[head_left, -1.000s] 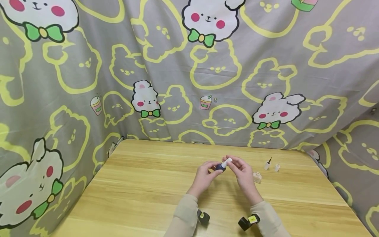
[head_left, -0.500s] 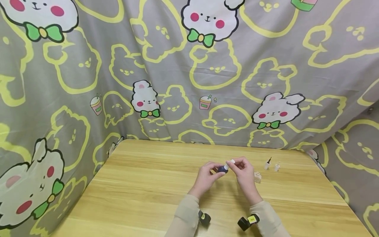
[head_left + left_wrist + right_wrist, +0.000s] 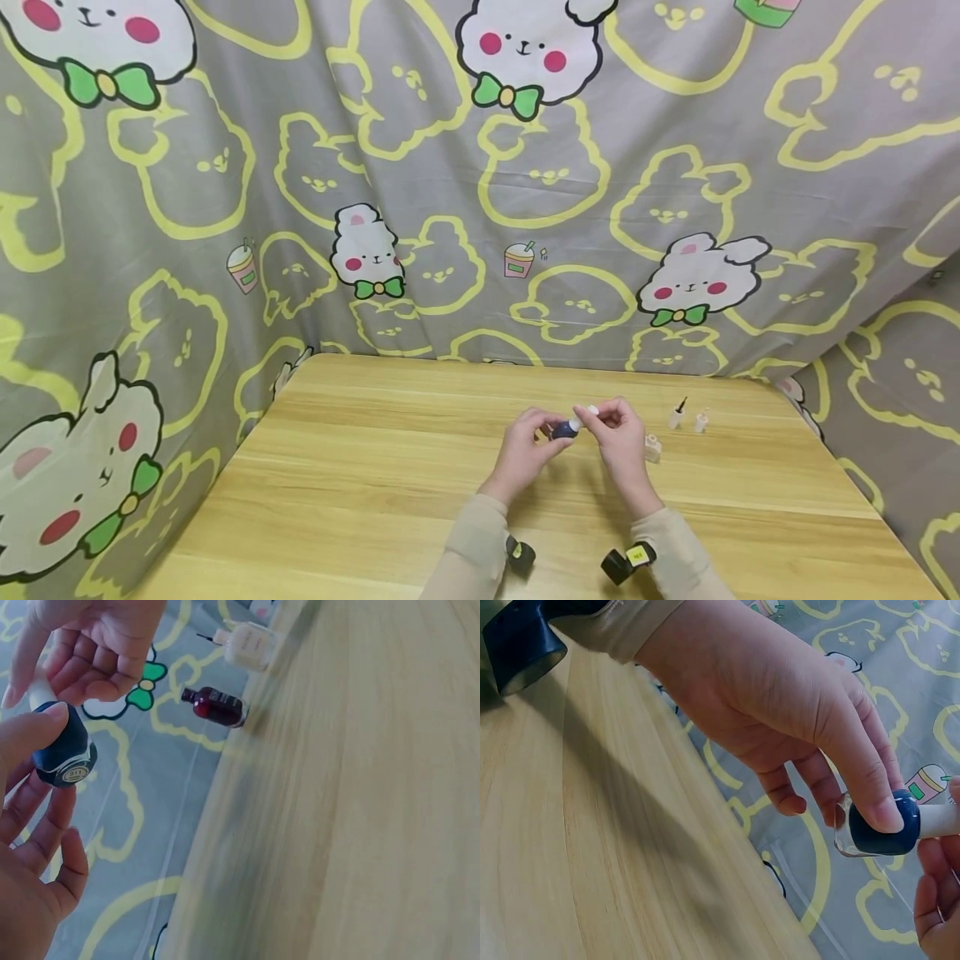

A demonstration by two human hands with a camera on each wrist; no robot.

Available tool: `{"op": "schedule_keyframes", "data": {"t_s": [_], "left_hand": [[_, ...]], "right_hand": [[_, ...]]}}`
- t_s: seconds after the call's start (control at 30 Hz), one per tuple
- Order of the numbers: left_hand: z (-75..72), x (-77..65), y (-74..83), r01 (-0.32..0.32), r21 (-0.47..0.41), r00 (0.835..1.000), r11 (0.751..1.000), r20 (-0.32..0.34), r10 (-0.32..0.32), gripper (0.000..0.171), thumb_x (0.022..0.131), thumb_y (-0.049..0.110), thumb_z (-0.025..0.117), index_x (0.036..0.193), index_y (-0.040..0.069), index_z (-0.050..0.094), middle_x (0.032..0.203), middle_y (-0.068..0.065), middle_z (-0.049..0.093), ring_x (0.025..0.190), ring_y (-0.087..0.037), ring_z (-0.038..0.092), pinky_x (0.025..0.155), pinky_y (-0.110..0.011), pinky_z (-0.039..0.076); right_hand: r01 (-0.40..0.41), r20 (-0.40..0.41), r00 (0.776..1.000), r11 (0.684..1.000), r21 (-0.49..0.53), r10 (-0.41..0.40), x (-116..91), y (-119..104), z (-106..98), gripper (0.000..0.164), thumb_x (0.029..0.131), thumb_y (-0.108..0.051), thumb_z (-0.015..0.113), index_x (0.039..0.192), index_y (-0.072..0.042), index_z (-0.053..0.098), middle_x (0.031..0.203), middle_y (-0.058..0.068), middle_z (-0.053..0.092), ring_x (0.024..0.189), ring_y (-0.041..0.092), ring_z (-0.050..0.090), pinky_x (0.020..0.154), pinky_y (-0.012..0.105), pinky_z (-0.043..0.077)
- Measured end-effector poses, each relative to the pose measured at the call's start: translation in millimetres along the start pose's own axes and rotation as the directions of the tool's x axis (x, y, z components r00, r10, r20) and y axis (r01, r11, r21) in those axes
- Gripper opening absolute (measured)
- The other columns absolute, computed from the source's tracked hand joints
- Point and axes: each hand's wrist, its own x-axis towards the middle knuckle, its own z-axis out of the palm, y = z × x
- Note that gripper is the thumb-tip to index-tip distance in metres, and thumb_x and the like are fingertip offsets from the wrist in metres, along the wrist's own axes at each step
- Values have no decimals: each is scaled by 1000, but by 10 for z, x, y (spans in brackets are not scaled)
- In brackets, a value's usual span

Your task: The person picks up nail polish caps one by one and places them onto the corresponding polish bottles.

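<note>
A dark blue nail polish bottle [image 3: 565, 429] with a white cap [image 3: 937, 819] is held above the table, lying tilted between both hands. My left hand [image 3: 522, 454] grips the bottle's body, with its thumb across the blue glass in the left wrist view. My right hand [image 3: 621, 442] pinches the white cap, which meets the bottle's neck; fingers hide part of it. Beyond the right hand stand an uncapped pale bottle [image 3: 250, 646] and an uncapped dark red bottle [image 3: 220, 706]. The red one is hidden in the head view.
Two white caps stand on the table at the right: one with a dark brush [image 3: 677, 415] pointing up, one with a pale brush [image 3: 701, 421]. A patterned grey curtain [image 3: 442, 250] surrounds the wooden table [image 3: 360, 483] at the back and sides.
The right hand's fingers have shifted along the white cap and now cover more of it. The bottle and cap tilt closer to level. The left hand has barely moved.
</note>
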Motion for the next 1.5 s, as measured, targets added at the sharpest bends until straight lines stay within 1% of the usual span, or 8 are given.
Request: {"op": "schedule_keyframes", "data": {"t_s": [0.13,0.33,0.43,0.57,0.77,1.0,1.3,1.5], "left_hand": [[-6,3,1,11,5,1000,1000,21,-11,25,86,25,73,109,13,71,99,0,68,86,-3,57,70,-25,50],[-13,5,-24,60,-25,997,998,56,-58,28,90,26,68,114,10,69,106,-3,67,90,-6,58,69,-16,45],[-16,9,-40,86,-41,994,995,69,-83,29,91,26,67,115,10,69,108,-3,67,91,-7,58,69,-16,45],[-15,18,-71,111,-60,991,992,77,-106,29,91,26,67,115,10,69,107,-4,67,91,-6,57,69,-17,46],[-12,33,-104,136,-80,988,987,85,-129,29,91,25,67,115,9,69,106,-5,68,89,-4,56,69,-16,46],[-38,26,-81,145,-84,987,986,83,-138,29,90,25,68,114,9,70,106,-6,69,89,-4,56,69,-16,46],[-50,14,-60,139,-84,989,987,69,-134,30,89,27,70,112,9,71,105,-5,69,88,-5,58,68,-17,47],[-58,8,-66,129,-84,991,988,54,-124,28,88,26,72,110,9,71,102,-5,69,86,-4,58,68,-17,49]], "right_hand": [[10,26,1000,1000,-21,-9,1,19,7,28,82,-5,76,98,7,56,75,-13,58,67,0,55,59,14,45],[29,105,994,1000,2,-29,-3,52,14,35,87,-6,71,118,7,59,93,-16,70,86,-3,65,77,12,53],[50,163,985,998,29,-54,-4,63,8,39,89,-7,69,125,7,58,107,-2,73,94,-3,67,84,13,52],[78,211,974,996,41,-85,-13,66,-7,39,93,-12,66,127,7,58,117,14,70,99,-1,68,89,14,51],[85,238,967,995,48,-94,-19,65,-22,38,96,-15,61,125,9,58,112,13,72,99,2,69,92,13,49],[65,216,974,998,21,-68,-10,78,-19,38,95,-15,63,123,10,58,110,14,73,93,1,70,89,14,51],[35,169,985,999,16,-37,-25,58,-2,33,92,-14,67,118,6,62,96,-9,76,88,2,71,85,16,53],[38,171,984,999,0,-37,-23,54,4,32,92,-16,67,117,4,63,100,-2,76,88,1,71,86,15,53]]}}
